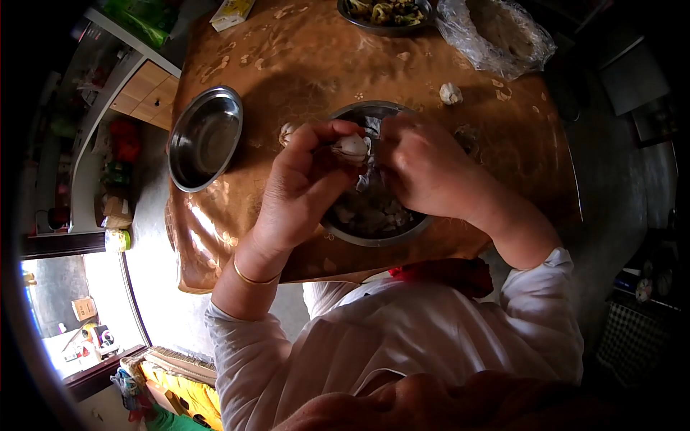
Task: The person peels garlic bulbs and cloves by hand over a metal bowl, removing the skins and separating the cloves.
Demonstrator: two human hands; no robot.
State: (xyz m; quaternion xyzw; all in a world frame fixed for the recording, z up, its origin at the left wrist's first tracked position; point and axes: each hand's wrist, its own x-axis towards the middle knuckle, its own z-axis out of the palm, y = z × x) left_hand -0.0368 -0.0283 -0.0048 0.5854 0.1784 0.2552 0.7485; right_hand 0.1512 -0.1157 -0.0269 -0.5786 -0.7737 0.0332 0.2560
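My left hand (298, 179) grips a white garlic bulb (351, 147) between thumb and fingers. Close against it, my right hand (424, 165) has its fingers curled at the bulb's papery skin (371, 129), which is loose and partly torn. Both hands are above a metal bowl (377, 241) that holds pale pieces and skins in shadow. Another garlic bulb (287, 133) shows partly behind my left hand. Farther off to the right lies a whole garlic bulb (451, 93).
A metal basin (205, 140) stands at the table's left. At the far side are a dish of food (387, 30), a clear plastic bag (496, 36) and a small box (231, 13). The brown patterned tablecloth (302, 68) covers the table.
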